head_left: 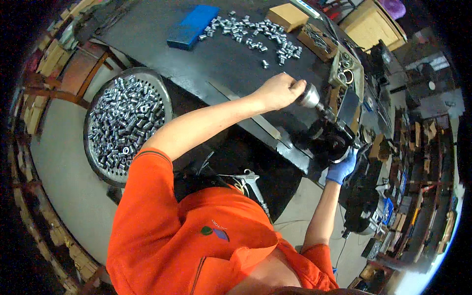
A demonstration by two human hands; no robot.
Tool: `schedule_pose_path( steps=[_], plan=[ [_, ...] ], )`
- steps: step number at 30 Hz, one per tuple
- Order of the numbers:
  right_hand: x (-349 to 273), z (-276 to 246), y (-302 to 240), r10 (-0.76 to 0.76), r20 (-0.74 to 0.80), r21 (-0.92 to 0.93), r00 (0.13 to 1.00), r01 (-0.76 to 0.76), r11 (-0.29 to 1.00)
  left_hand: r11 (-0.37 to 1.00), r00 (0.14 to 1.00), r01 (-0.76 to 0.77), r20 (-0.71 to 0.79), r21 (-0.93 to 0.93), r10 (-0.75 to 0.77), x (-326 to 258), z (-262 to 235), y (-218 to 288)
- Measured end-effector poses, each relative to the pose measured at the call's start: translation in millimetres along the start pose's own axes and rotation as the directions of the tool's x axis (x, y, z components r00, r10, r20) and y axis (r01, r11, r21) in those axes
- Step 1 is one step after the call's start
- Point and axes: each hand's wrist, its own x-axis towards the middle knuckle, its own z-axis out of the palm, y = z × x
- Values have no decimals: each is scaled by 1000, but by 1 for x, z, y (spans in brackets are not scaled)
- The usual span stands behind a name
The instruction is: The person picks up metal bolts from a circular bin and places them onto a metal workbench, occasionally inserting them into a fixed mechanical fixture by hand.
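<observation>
My bare left hand (281, 92) is curled closed at the rounded metal end (310, 96) of a small bench machine (335, 138). Its thumb lies along the top, and whatever the fingers pinch is hidden. On the near side of that machine, my right hand (342, 168) wears a blue glove. Its fingers bend around a part beside the dark round wheel, but what they grip cannot be made out. Several short shiny metal sleeves (241, 30) lie loose on the dark worktable (226, 64) beyond my left hand.
A large round perforated metal tray (168, 98), heaped with similar sleeves, stands at the left. A blue box (192, 27), a cardboard box (287, 17) and a bin of rings (344, 69) sit on the table. An air blow gun (251, 181) hangs at the near edge. Loaded shelves (418, 191) stand right.
</observation>
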Motion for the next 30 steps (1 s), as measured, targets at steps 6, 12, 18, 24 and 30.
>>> schedule_pose_path(
  steps=[6, 12, 18, 24, 30],
  plan=[
    [66, 23, -38, -56, 20, -164, 998, 59, 985, 953, 994, 69, 103, -296, -40, 3, -1, -6],
    [-4, 32, -82, -293, 79, 164, 953, 278, 946, 923, 990, 95, 130, -373, -49, -2, -12, 3],
    [-37, -27, -31, -90, 24, 129, 996, 87, 988, 925, 992, 50, 128, -376, -2, -4, -20, -6],
    [-1, -26, -2, -35, -157, 25, 987, 39, 999, 996, 977, 53, -205, -77, -67, -71, -104, -33],
    [-11, -16, -7, 1, -119, 19, 993, 1, 1000, 711, 753, 550, -629, 439, -194, -194, -204, -75]
  ],
)
